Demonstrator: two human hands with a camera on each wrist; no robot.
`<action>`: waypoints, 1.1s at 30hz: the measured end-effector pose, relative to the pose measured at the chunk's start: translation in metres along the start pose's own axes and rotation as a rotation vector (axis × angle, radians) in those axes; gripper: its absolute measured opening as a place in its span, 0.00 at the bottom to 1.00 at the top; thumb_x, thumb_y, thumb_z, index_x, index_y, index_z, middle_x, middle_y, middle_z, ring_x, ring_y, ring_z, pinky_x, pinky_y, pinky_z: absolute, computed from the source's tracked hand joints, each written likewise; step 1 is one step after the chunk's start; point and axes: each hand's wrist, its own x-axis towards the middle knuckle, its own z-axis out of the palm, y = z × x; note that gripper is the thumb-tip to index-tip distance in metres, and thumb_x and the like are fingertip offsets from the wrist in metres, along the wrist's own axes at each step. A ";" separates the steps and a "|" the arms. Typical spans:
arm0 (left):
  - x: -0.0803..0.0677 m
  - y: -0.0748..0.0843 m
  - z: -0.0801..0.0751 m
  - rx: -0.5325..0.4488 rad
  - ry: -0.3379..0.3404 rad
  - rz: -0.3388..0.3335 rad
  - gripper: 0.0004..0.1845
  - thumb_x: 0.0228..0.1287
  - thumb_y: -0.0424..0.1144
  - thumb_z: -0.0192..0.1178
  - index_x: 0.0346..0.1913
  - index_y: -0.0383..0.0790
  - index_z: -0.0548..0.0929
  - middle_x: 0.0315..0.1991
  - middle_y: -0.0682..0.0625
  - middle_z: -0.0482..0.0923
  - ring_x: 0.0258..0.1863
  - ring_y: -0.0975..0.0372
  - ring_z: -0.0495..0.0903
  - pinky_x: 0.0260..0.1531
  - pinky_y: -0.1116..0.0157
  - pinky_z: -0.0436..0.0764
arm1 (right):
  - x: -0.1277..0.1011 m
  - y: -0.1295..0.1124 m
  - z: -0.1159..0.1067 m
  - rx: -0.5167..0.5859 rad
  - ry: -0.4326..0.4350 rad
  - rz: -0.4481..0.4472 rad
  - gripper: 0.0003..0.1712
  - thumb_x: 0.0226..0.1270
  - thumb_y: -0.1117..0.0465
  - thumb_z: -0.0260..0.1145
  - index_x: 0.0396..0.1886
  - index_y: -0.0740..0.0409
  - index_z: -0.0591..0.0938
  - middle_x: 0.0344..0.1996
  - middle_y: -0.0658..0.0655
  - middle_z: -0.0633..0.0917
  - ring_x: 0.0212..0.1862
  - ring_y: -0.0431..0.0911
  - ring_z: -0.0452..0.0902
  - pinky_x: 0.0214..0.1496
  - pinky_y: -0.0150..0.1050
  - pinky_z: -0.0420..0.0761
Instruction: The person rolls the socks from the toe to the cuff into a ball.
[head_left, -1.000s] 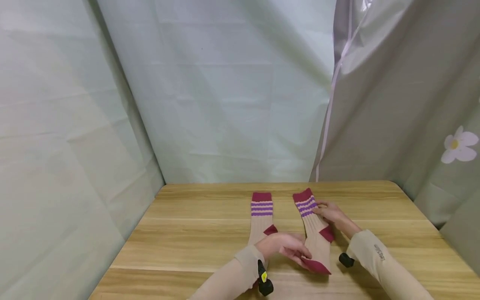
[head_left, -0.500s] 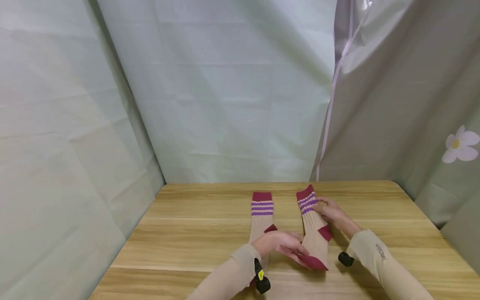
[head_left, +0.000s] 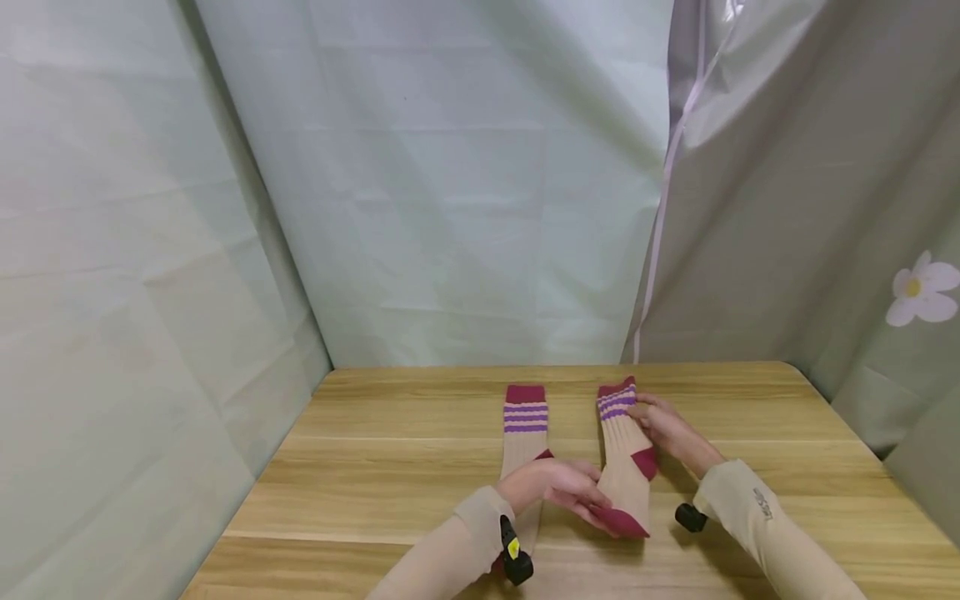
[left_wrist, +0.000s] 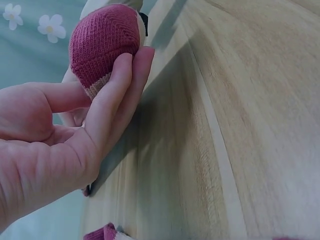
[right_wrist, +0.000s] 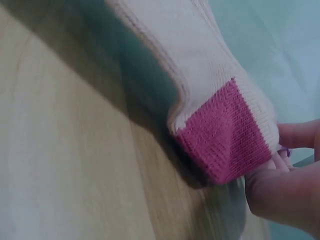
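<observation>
A beige ribbed sock [head_left: 626, 479] with a maroon cuff, heel and toe and purple stripes is held by both hands at the right. My left hand [head_left: 562, 486] pinches its toe [left_wrist: 106, 42] between thumb and fingers. Further up, my right hand [head_left: 669, 427] grips the leg's right edge by the stripes. In the right wrist view the maroon heel [right_wrist: 226, 134] hangs above the wood, its shadow below. A matching sock [head_left: 524, 437] lies flat to the left, its foot partly hidden beneath my left forearm.
The wooden table [head_left: 390, 467] reaches back to a pale curtain [head_left: 450, 208]. A grey curtain [head_left: 757, 208] with a white flower print borders the right side. Small black wrist cameras sit at the left cuff [head_left: 491, 508] and the right cuff [head_left: 723, 487].
Both hands keep hold of the right sock. Its toe has shifted slightly left and up with my left hand. The cuff end first swung right and now stands straighter, its opening more bunched.
</observation>
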 end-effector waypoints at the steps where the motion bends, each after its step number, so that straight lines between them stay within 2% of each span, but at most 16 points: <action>1: 0.000 0.000 -0.001 -0.001 -0.005 0.003 0.10 0.69 0.21 0.45 0.49 0.26 0.73 0.54 0.24 0.73 0.61 0.38 0.70 0.61 0.50 0.73 | 0.001 0.000 0.000 0.001 -0.008 -0.004 0.27 0.74 0.65 0.51 0.65 0.74 0.56 0.32 0.42 0.81 0.35 0.34 0.77 0.40 0.30 0.78; 3: -0.002 0.000 -0.002 0.006 -0.009 0.005 0.10 0.69 0.21 0.45 0.50 0.27 0.73 0.50 0.27 0.77 0.58 0.40 0.75 0.61 0.50 0.73 | 0.002 0.000 0.000 0.003 -0.038 -0.017 0.27 0.75 0.65 0.48 0.65 0.76 0.55 0.34 0.41 0.81 0.38 0.33 0.77 0.42 0.30 0.78; 5: -0.003 0.000 -0.003 0.011 -0.009 0.009 0.13 0.69 0.21 0.45 0.53 0.26 0.72 0.42 0.35 0.80 0.52 0.46 0.79 0.61 0.50 0.73 | 0.003 -0.001 0.000 0.027 -0.074 -0.029 0.23 0.76 0.65 0.46 0.63 0.75 0.59 0.34 0.40 0.82 0.39 0.33 0.78 0.44 0.29 0.78; 8: -0.005 -0.001 -0.005 0.022 0.001 0.013 0.15 0.69 0.21 0.46 0.57 0.25 0.71 0.40 0.41 0.79 0.49 0.54 0.80 0.60 0.50 0.74 | 0.004 -0.004 0.001 0.075 -0.120 -0.026 0.15 0.77 0.63 0.44 0.57 0.66 0.66 0.34 0.40 0.82 0.39 0.33 0.78 0.45 0.29 0.77; 10: -0.007 -0.001 -0.006 0.022 -0.002 0.014 0.16 0.69 0.21 0.46 0.58 0.24 0.71 0.44 0.38 0.80 0.53 0.51 0.79 0.60 0.50 0.74 | 0.003 -0.005 0.003 0.095 -0.122 -0.014 0.11 0.78 0.62 0.43 0.52 0.59 0.68 0.34 0.41 0.83 0.38 0.34 0.78 0.44 0.30 0.78; 12: -0.010 -0.001 -0.006 0.024 -0.005 0.013 0.17 0.69 0.21 0.46 0.59 0.24 0.71 0.46 0.37 0.79 0.56 0.48 0.77 0.60 0.50 0.74 | 0.003 -0.007 0.005 0.111 -0.106 -0.002 0.10 0.78 0.60 0.45 0.51 0.58 0.68 0.33 0.41 0.83 0.38 0.35 0.78 0.43 0.30 0.78; 14: -0.012 -0.001 -0.007 0.025 -0.012 0.009 0.17 0.69 0.21 0.46 0.59 0.25 0.71 0.42 0.39 0.79 0.52 0.50 0.79 0.60 0.49 0.73 | 0.002 -0.007 0.008 0.113 -0.078 0.002 0.11 0.78 0.58 0.48 0.51 0.59 0.69 0.33 0.42 0.84 0.37 0.35 0.79 0.42 0.30 0.78; 16: -0.014 -0.001 -0.007 0.025 -0.018 0.008 0.17 0.69 0.21 0.46 0.59 0.25 0.71 0.37 0.45 0.78 0.44 0.55 0.81 0.60 0.48 0.73 | 0.002 -0.008 0.010 0.115 -0.062 -0.008 0.11 0.77 0.59 0.50 0.50 0.60 0.71 0.33 0.43 0.85 0.36 0.36 0.80 0.40 0.30 0.79; 18: -0.015 -0.002 -0.008 0.025 -0.033 0.011 0.17 0.69 0.21 0.46 0.59 0.25 0.71 0.34 0.48 0.76 0.37 0.62 0.79 0.59 0.48 0.73 | 0.001 -0.007 0.012 0.120 -0.053 -0.016 0.09 0.76 0.60 0.51 0.48 0.59 0.74 0.31 0.43 0.85 0.35 0.36 0.80 0.39 0.30 0.79; 20: -0.016 -0.003 -0.008 0.025 -0.040 0.012 0.17 0.68 0.21 0.46 0.59 0.25 0.71 0.34 0.48 0.77 0.36 0.64 0.78 0.59 0.48 0.74 | 0.001 -0.007 0.013 0.125 -0.055 -0.025 0.11 0.76 0.62 0.51 0.50 0.61 0.74 0.31 0.43 0.86 0.35 0.36 0.80 0.39 0.30 0.78; 22: -0.017 -0.004 -0.009 0.028 -0.050 0.014 0.18 0.69 0.21 0.46 0.59 0.25 0.71 0.37 0.47 0.78 0.38 0.62 0.80 0.59 0.48 0.74 | 0.001 -0.007 0.014 0.137 -0.062 -0.032 0.19 0.76 0.63 0.50 0.61 0.67 0.70 0.32 0.42 0.86 0.37 0.35 0.80 0.40 0.30 0.79; 25: -0.019 -0.005 -0.010 0.048 -0.056 0.019 0.18 0.69 0.21 0.46 0.60 0.24 0.70 0.46 0.38 0.80 0.48 0.53 0.81 0.58 0.49 0.75 | 0.002 -0.007 0.014 0.151 -0.074 -0.035 0.33 0.76 0.64 0.50 0.74 0.69 0.50 0.34 0.39 0.85 0.39 0.34 0.80 0.43 0.30 0.79; 26: -0.020 -0.006 -0.011 0.055 -0.059 0.018 0.19 0.69 0.21 0.46 0.61 0.25 0.70 0.50 0.36 0.79 0.52 0.50 0.80 0.58 0.49 0.75 | 0.003 -0.007 0.014 0.157 -0.076 -0.035 0.37 0.76 0.64 0.49 0.76 0.67 0.44 0.35 0.38 0.85 0.40 0.34 0.80 0.44 0.30 0.79; 28: -0.022 -0.006 -0.013 0.074 -0.063 0.016 0.19 0.69 0.21 0.45 0.62 0.25 0.70 0.57 0.31 0.75 0.58 0.45 0.76 0.59 0.49 0.74 | 0.004 -0.007 0.014 0.163 -0.086 -0.036 0.39 0.76 0.65 0.49 0.76 0.64 0.39 0.36 0.37 0.84 0.42 0.33 0.80 0.47 0.29 0.79; 33: -0.025 -0.009 -0.018 0.087 -0.077 0.004 0.20 0.69 0.21 0.45 0.63 0.27 0.69 0.60 0.31 0.73 0.58 0.45 0.76 0.59 0.50 0.75 | 0.005 -0.006 0.014 0.179 -0.098 -0.037 0.41 0.75 0.67 0.49 0.76 0.61 0.35 0.38 0.38 0.82 0.44 0.34 0.79 0.49 0.31 0.79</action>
